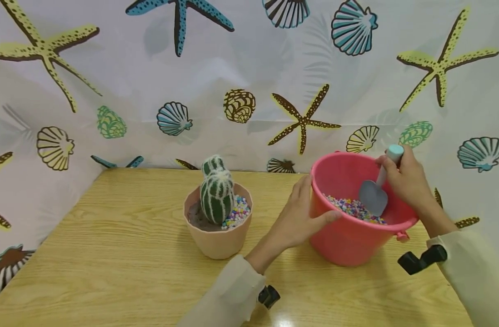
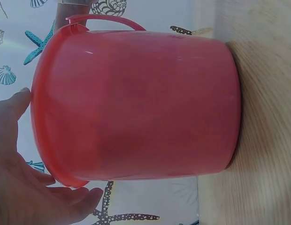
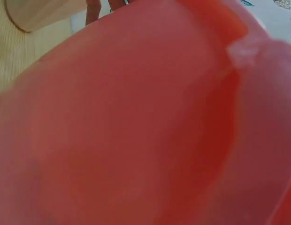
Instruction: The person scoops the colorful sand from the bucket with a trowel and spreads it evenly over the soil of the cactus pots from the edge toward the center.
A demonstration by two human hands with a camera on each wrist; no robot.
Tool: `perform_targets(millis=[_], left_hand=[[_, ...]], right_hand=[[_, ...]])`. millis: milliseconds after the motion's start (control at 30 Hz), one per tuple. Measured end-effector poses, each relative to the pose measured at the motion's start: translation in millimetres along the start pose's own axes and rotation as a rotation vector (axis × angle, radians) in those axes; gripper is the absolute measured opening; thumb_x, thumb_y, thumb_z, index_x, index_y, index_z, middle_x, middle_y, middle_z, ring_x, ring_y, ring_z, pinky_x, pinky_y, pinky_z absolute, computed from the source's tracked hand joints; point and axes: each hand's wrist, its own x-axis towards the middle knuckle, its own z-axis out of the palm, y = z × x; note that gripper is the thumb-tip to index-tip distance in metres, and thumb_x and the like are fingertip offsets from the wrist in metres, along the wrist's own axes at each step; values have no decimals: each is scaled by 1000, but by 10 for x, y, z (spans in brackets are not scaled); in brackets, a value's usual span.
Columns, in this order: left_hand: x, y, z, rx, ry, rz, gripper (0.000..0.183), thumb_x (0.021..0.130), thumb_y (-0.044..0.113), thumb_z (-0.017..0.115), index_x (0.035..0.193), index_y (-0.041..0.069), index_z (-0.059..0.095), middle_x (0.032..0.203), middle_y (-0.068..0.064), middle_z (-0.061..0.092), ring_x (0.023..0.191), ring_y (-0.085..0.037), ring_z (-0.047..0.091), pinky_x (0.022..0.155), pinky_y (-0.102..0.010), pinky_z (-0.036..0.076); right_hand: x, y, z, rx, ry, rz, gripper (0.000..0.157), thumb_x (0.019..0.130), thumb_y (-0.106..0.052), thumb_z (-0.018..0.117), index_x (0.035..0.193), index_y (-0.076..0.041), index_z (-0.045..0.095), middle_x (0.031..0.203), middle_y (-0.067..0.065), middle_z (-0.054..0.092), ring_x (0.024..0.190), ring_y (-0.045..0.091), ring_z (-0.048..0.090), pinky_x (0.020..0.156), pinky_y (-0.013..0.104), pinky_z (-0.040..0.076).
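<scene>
You're at tabletop recording corner, by look of it; home or studio, cannot tell. Printed seashell-and-starfish cloth screens far edge of your wood-grain table, plus left and right edges. Black wrist cameras sit at your sleeves.

Right wrist view: bucket blurred, cut by edges; planter cut at top. Head view: scoop hides some beads.

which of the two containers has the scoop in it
The pink bucket on the right: the scoop, gripped in the right hand, has its gray blade inside it. The peach pot holds a cactus, no scoop.
</scene>
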Motion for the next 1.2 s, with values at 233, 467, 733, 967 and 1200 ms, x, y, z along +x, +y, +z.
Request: perform_targets(millis=[233, 467, 733, 967, 1200], left_hand=[[38, 38, 9, 29, 5, -1, 107, 81, 53, 69, 155, 18, 1, 161, -2, 7, 144, -29, 25, 108, -53, 35], [50, 62, 3, 51, -25, -22, 108, 80, 56, 69, 155, 19, 1, 162, 1, 5, 143, -30, 27, 106, -51, 38], [67, 100, -76, 128, -54, -32, 109, 80, 58, 67, 154, 14, 2, 162, -1, 5, 140, -32, 33, 104, -47, 41], [54, 156, -103, 150, -74, -67, 109, 80, 58, 67, 154, 14, 1, 162, -2, 5, 138, -33, 36, 101, -47, 45], [61, 168, -97, 170, -81, -63, 110, 80, 58, 67, 154, 12, 1, 162, -3, 5, 137, -31, 38, 102, -45, 45]], right_hand=[[-6, 13, 14, -65, 75, 47, 39, 100, -23, 44, 119, 10, 36, 109, 33, 54, 109, 52, 53, 90, 64, 44], [-29, 15, 8, -125, 123, 131, 40, 100, -25, 41, 119, 10, 36, 103, 32, 54, 96, 47, 54, 80, 58, 46], [-16, 0, 32, -135, 136, 124, 46, 100, -25, 38, 125, 13, 31, 100, 36, 53, 94, 50, 54, 81, 61, 45], [-35, -17, 10, -151, 124, 121, 42, 100, -27, 39, 113, 13, 37, 91, 31, 54, 87, 47, 56, 67, 52, 44], [-39, 44, -38, -65, 63, 137, 44, 102, -32, 38, 119, 9, 40, 105, 27, 63, 70, 9, 58, 61, 19, 45]])
